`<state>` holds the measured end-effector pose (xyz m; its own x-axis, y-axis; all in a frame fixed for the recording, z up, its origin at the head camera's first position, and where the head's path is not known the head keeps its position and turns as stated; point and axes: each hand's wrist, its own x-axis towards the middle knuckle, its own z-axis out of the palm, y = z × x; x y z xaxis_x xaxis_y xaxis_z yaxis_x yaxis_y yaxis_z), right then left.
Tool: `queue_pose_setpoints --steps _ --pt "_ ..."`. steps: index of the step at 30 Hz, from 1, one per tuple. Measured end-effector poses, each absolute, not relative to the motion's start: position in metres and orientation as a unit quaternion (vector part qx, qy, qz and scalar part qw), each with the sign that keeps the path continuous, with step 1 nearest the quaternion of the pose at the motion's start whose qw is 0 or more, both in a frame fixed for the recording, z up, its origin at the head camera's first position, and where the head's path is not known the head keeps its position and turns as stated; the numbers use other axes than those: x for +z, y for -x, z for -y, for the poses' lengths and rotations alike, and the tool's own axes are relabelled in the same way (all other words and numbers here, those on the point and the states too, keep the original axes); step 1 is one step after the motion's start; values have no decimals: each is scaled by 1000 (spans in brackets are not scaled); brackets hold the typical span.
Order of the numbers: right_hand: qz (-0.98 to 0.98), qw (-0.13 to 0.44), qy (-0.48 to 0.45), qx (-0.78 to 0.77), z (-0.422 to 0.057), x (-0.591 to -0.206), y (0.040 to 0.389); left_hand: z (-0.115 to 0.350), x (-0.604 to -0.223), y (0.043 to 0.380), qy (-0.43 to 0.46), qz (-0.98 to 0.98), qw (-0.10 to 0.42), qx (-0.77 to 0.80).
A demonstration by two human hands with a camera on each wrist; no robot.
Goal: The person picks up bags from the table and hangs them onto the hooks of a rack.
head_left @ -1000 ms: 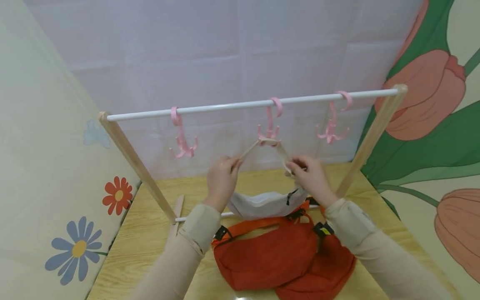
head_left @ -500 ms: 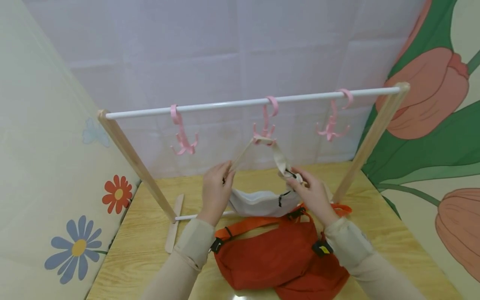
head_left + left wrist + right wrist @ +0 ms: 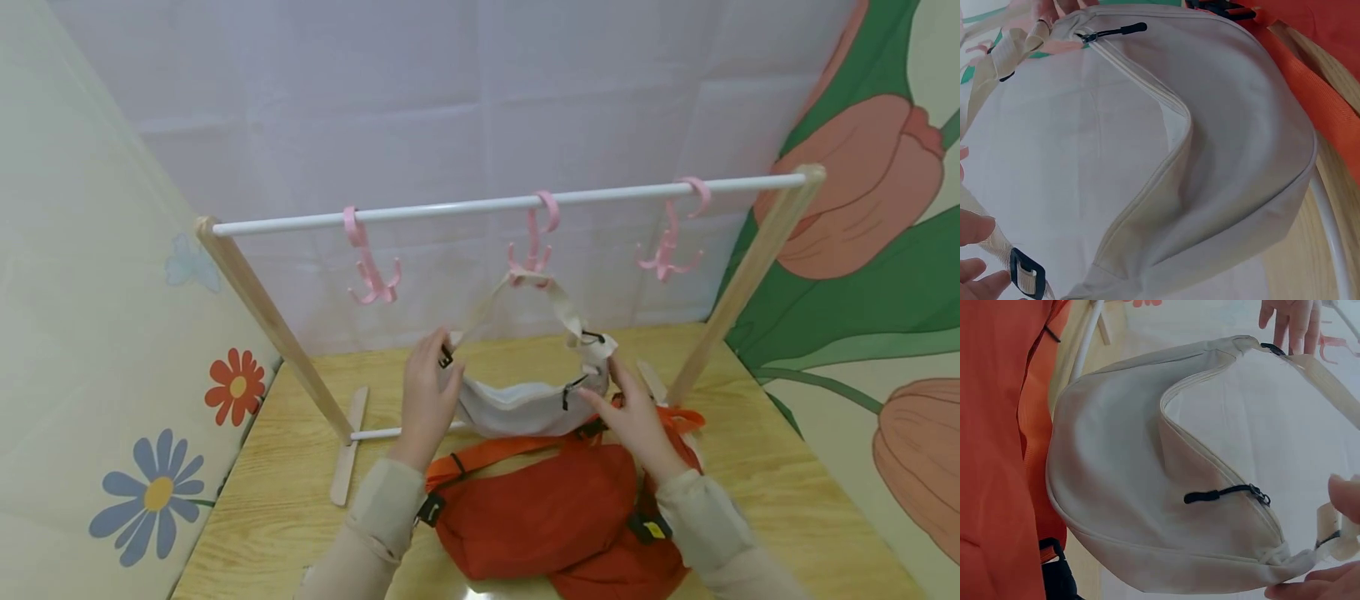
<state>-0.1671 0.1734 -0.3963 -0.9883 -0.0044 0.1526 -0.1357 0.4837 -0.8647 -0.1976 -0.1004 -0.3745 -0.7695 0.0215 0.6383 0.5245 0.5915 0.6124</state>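
Observation:
A pale grey waist bag (image 3: 510,412) hangs by its cream strap (image 3: 564,310) from the middle pink hook (image 3: 531,258). Its zipper, with a black pull (image 3: 1202,497), curves along the bag's upper side in the right wrist view. My left hand (image 3: 427,404) is at the strap's left side, its fingers straight beside a black buckle (image 3: 1027,273). At the bag's right end is my right hand (image 3: 636,421), thumb and fingers extended and spread around the fabric, fingertips touching its underside in the right wrist view. Red-orange bags (image 3: 536,512) lie below.
A white rail (image 3: 450,208) on wooden posts (image 3: 273,325) carries two more pink hooks, a left hook (image 3: 371,271) and a right hook (image 3: 666,250). The rack stands on a wooden table (image 3: 247,517). A white cloth (image 3: 360,100) and flower-printed walls surround it.
Both hands have moved down from the upper strap, the left to the buckle and the right to the bag's end. Their pinch on the strap has loosened; the strap stays on the middle hook.

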Motion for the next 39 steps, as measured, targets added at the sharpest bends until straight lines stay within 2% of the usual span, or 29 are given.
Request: queue_pose_setpoints --steps 5,11,17,31,39 --pt "865 20 -20 500 -175 -398 157 106 -383 188 123 854 259 -433" --pt "851 -4 -17 526 -176 -401 145 112 -394 178 90 861 216 -452" --pt "842 1 -12 540 -173 -406 134 121 -407 166 53 868 170 -463" --pt "830 31 -21 557 -166 -414 121 137 -430 152 14 875 127 -466" --pt "820 -18 8 573 -165 -411 115 137 -442 144 -2 874 105 -475"
